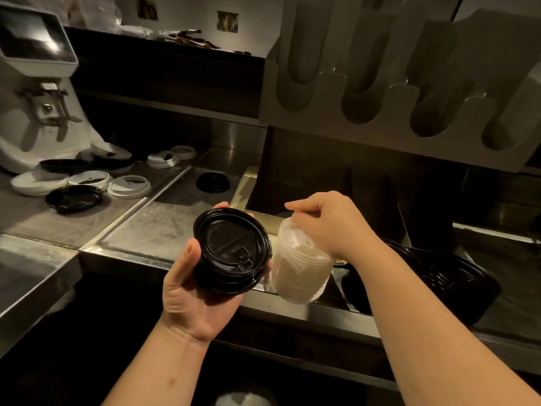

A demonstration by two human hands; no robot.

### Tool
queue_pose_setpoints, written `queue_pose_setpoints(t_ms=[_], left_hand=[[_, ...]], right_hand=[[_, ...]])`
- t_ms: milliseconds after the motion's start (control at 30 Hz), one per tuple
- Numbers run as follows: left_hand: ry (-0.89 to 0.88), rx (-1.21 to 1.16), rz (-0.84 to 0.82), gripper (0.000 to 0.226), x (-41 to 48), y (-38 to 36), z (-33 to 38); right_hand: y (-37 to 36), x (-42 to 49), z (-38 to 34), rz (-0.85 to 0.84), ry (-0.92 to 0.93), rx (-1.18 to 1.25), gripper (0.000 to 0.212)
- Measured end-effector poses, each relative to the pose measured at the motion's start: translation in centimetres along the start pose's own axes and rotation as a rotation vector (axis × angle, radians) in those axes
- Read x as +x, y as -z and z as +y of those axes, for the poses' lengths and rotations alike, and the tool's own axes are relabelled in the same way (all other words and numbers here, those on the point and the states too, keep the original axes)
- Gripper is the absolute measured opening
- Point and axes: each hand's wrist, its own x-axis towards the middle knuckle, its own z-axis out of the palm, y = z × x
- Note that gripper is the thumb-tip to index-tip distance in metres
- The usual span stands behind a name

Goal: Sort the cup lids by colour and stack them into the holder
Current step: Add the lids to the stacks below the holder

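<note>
Two sorted stacks are in hand. Left hand (190,291) cradles a short stack of round black plastic lids (231,250), fingers curled round its rim. Right hand (328,224) grips a taller stack of white plastic lids (298,268) from the top, long axis near upright, leaning slightly. Grey moulded holder with upright slots (409,83) stands far and above, to the right; the right hand is nearer. Loose black and white lids (96,183) lie on the steel counter (164,218), far left
</note>
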Motion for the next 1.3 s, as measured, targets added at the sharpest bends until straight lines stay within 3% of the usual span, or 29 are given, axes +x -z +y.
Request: queue_pose_setpoints(t_ms=[100,267,333,467,567,667,733,800,867,967,1167,1300], left_hand=[[0.048,0.002,0.021,0.065,-0.4,-1.2,0.5],[0.072,0.062,-0.174,0.068,0.4,-3.0,-0.2],[0.023,0.072,-0.203,0.068,0.5,-4.6,-0.9],[-0.181,0.381,0.026,0.085,1.6,-9.6,-2.9],[-0.228,0.534,0.018,0.078,2.8,-12.3,-5.9],[-0.176,0.609,0.015,0.068,3.9,-13.7,-9.0],[-0.166,0.638,0.031,0.064,4.3,-14.4,-10.7],[-0.18,0.628,0.103,0.046,4.8,-14.7,-11.8],[-0.157,0.613,0.152,0.028,5.2,-14.5,-12.8],[-0.114,0.626,0.186,0.023,5.6,-14.3,-13.9],[-0.062,0.639,0.168,0.04,6.6,-14.7,-14.6],[-0.039,0.772,0.171,0.052,7.5,-15.0,-14.0]], right_hand=[[0.2,-0.3,-0.2,0.119,0.051,0.037,0.032],[1.7,-2.5,-1.3,0.347,0.124,0.16,0.016],[3.3,-4.3,-2.0,0.303,0.107,0.31,0.019],[6.7,-8.1,-2.5,-0.005,-0.02,0.459,0.03],[8.9,-9.6,-1.1,0.003,-0.136,0.51,0.022],[11.1,-10.6,1.2,0.128,-0.206,0.477,0.012],[13.0,-11.0,3.6,0.31,-0.238,0.449,0.009],[15.2,-11.2,6.9,0.54,-0.274,0.373,0.009],[16.8,-11.5,10.4,0.665,-0.331,0.288,0.011],[16.7,-11.6,14.6,0.624,-0.414,0.211,0.018],[14.7,-10.8,17.2,0.505,-0.486,0.099,0.028],[14.1,-9.9,18.1,0.457,-0.537,-0.044,0.036]])
